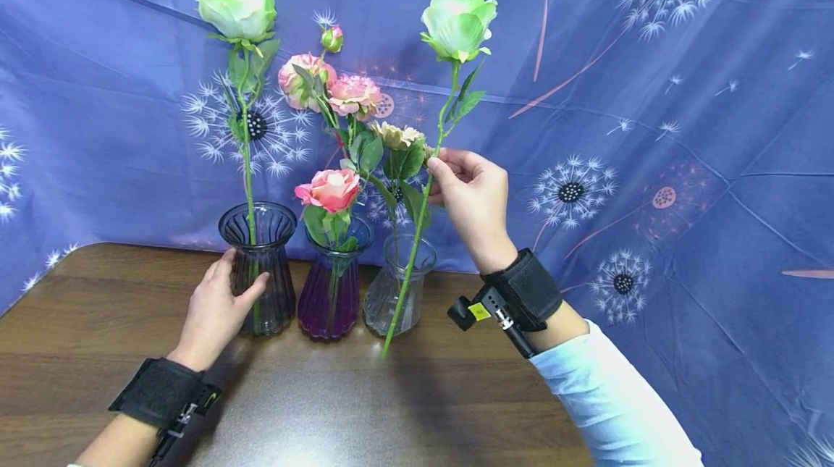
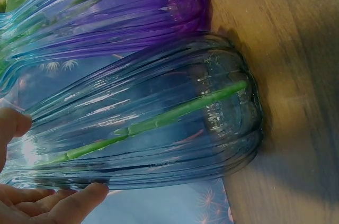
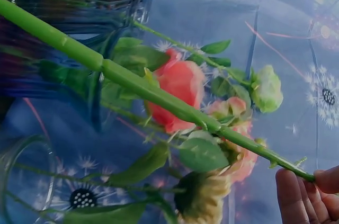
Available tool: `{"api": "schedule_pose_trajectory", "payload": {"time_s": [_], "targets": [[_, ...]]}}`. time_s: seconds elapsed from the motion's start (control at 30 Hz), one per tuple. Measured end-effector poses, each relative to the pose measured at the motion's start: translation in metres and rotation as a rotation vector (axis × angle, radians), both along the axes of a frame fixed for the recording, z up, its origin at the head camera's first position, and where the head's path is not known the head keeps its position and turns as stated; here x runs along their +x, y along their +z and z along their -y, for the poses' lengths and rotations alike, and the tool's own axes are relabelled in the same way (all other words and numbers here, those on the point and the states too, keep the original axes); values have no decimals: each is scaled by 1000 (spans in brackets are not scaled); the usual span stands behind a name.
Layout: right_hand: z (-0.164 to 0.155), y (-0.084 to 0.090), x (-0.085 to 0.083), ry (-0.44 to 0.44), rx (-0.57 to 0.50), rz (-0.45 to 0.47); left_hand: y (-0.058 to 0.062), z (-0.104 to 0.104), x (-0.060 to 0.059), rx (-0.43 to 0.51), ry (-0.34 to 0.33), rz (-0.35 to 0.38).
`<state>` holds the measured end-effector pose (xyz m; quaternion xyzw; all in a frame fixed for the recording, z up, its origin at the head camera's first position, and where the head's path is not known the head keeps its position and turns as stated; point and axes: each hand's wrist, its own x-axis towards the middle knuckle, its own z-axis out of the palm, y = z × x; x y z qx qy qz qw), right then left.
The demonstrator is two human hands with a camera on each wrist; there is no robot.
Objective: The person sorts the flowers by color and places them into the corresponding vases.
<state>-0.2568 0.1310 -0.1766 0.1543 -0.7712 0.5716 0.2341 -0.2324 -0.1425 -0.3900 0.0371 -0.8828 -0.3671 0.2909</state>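
My right hand [image 1: 474,199] pinches the long stem of a pale green artificial rose [image 1: 458,24] between thumb and fingers. The bloom stands above that hand, and the bare stem end slants down in front of the clear glass vase [image 1: 426,255]. In the right wrist view the green stem [image 3: 143,89] crosses the picture to the fingertips. My left hand [image 1: 215,300] grips the dark grey ribbed vase [image 1: 276,286], thumb and fingers on opposite sides of it. A second pale green rose [image 1: 237,14] stands in that vase, its stem [image 2: 159,120] showing through the glass.
Between the other two vases stands a purple-blue vase [image 1: 329,300] with a coral rose [image 1: 330,190] and pink flowers [image 1: 355,95]. The clear vase holds a cream flower [image 1: 396,136]. All three vases stand in a row on the wooden table [image 1: 313,409], before a blue dandelion-print cloth [image 1: 586,112].
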Motion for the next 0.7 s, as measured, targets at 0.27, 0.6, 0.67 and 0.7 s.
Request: {"api": "schedule_pose_trajectory", "payload": {"time_s": [0.27, 0.6, 0.67, 0.7], "targets": [[21, 10, -4, 45, -8, -58, 1, 0, 1, -2, -3, 20], [41, 12, -4, 78, -31, -54, 3, 0, 1, -6, -2, 31], [41, 12, -5, 79, -40, -54, 3, 0, 1, -6, -2, 36], [41, 12, -5, 75, -39, -56, 3, 0, 1, -6, -2, 37]]}}
